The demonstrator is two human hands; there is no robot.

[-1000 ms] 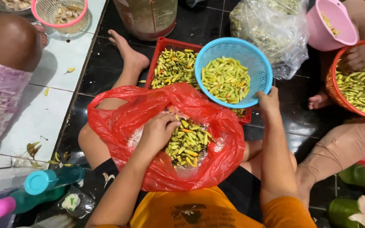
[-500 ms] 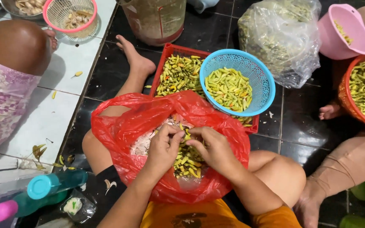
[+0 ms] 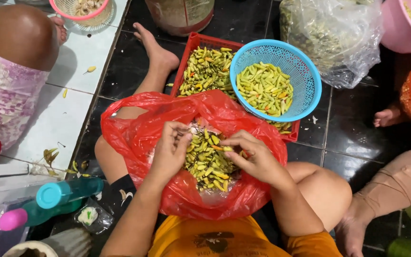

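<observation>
From the head view, both hands worked inside a red bag (image 3: 134,128) of chilies (image 3: 208,162) on the lap: the left hand (image 3: 170,152) sat at nine o'clock of the pile, fingers pinched on a chili, and the right hand (image 3: 255,159) at three o'clock, fingertips closed on another. A blue basket (image 3: 310,81) (holding greener chilies) rested at one o'clock, overlapping a red crate (image 3: 191,52).

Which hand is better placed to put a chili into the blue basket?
Probably the right hand. It rests on the chilies in the red bag, on the side nearer the blue basket. The left hand is on the far side of the bag.
</observation>
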